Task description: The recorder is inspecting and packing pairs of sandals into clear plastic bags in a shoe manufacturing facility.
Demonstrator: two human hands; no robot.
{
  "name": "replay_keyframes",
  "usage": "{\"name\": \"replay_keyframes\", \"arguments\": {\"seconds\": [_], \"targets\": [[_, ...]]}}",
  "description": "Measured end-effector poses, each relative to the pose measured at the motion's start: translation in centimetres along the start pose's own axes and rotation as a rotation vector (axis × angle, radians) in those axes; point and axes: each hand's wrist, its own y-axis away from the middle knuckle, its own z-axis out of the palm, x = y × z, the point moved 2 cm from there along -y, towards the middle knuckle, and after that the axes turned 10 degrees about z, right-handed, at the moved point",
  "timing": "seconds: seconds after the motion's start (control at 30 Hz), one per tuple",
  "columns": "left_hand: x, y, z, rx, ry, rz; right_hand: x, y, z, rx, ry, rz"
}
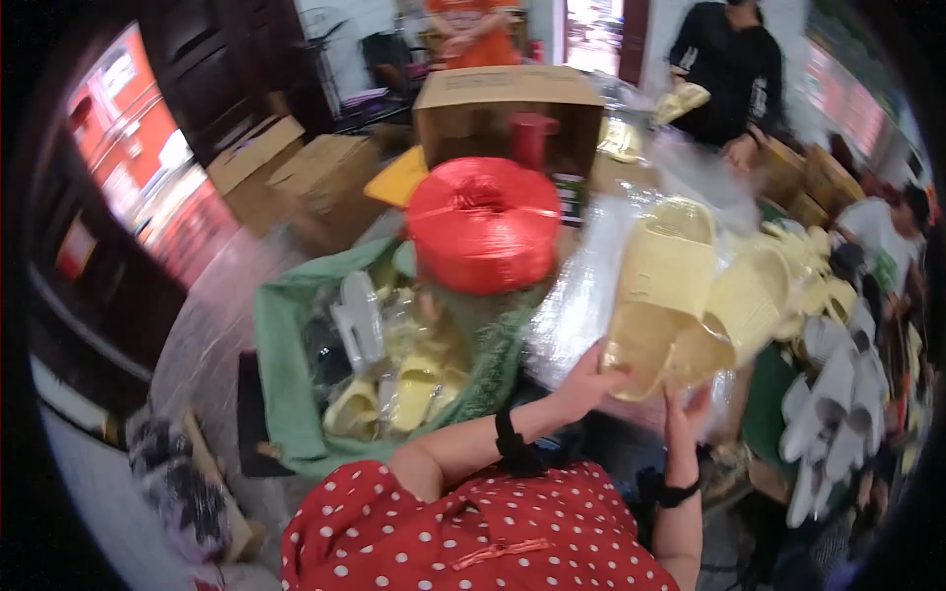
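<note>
A pair of pale yellow slide sandals is held up over the work surface, toe straps toward me. My left hand [588, 381] is closed on the strap end of the left slide sandal [668, 251]. Beneath the strap of the right slide sandal [754, 295], my right hand [687, 406] grips that one, its fingers partly hidden and blurred. The two sandals overlap at their straps. Behind them lies a stack of clear plastic bags [581, 300].
At left, a green sack [286, 394] holds bagged sandals. A red twine roll [483, 227] stands before an open cardboard box [507, 87]. White sandals [833, 414] and more yellow ones [813, 261] pile up at right. A person in black [729, 74] handles sandals across the table.
</note>
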Motion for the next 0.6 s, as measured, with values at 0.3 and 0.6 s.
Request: {"name": "replay_keyframes", "arguments": {"seconds": [0.3, 0.6], "targets": [[13.8, 11.5, -22.6, 0.711, -0.920, 0.414, 1.0, -2.1, -0.3, -0.124, 0.729, -0.311], [14.6, 17.7, -34.3, 0.941, -0.564, -0.004, 1.0, -2.0, 0.8, -0.082, 0.741, -0.381]]}}
